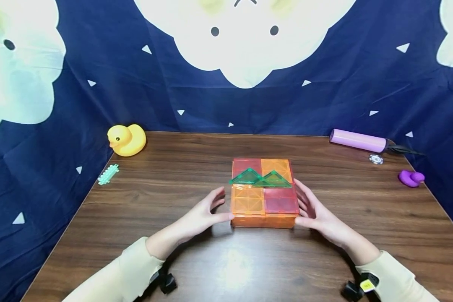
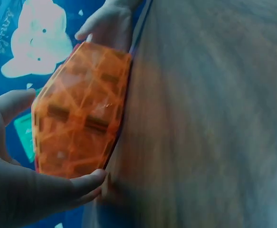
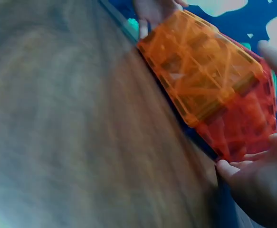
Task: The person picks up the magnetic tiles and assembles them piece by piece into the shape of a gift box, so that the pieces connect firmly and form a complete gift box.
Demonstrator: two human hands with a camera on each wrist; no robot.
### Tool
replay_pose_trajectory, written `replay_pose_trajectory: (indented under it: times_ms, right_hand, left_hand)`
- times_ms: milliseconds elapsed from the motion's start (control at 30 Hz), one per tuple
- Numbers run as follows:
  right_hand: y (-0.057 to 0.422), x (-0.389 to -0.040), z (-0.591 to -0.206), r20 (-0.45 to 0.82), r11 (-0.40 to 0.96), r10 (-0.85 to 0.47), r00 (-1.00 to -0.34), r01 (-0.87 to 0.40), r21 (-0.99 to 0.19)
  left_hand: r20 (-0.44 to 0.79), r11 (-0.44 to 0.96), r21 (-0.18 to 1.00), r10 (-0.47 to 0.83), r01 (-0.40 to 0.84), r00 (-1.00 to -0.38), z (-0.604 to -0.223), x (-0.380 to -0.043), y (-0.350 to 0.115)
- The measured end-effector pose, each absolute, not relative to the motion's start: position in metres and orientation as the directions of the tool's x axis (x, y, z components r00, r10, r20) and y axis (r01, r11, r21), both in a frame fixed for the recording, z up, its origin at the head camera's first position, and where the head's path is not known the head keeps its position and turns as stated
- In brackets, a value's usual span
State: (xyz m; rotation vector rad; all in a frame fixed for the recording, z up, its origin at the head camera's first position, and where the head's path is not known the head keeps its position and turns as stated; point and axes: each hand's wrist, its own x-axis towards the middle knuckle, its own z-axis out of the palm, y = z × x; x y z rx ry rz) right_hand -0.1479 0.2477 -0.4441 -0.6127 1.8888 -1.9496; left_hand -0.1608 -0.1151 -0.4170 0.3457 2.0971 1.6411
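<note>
A low box of translucent magnetic tiles [image 1: 248,200] stands on the table, its top a checker of orange and red squares. Across the top are two green triangle tiles [image 1: 273,180], side by side. On the box's left, my left hand [image 1: 200,216] has its fingers spread and slightly bent; the thumb tip is at the front left corner. My right hand [image 1: 322,215] is at the opposite side, fingers loosely bent along the red wall [image 3: 243,123], thumb by the front right corner. Both wrist views show the orange front wall [image 2: 81,114]. Some fingertips are hidden behind the box.
A yellow rubber duck [image 1: 127,140] and a mint-green toothed piece [image 1: 108,174] lie at the left. Toward the right are a lilac cylinder [image 1: 357,140] with a dark cord, a poker chip [image 1: 376,159] and a purple duck [image 1: 411,178]. A blue cloth [image 1: 226,107] hangs behind the table.
</note>
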Motion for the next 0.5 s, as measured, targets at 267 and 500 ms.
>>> replay_pose_trajectory:
  times_ms: [267,500]
  right_hand:
    - [0.243,-0.147,-0.447,0.05,0.019,-0.482,-0.875,-0.067,-0.998]
    - [0.238,-0.159,-0.444,0.027,0.004,-0.478,-0.878,-0.033,-0.999]
  left_hand:
    - [-0.141,0.14,0.987,0.529,-0.079,-0.837,-0.42,-0.161,-0.101]
    - [-0.124,0.137,0.989,0.56,-0.056,-0.819,-0.419,-0.178,-0.105]
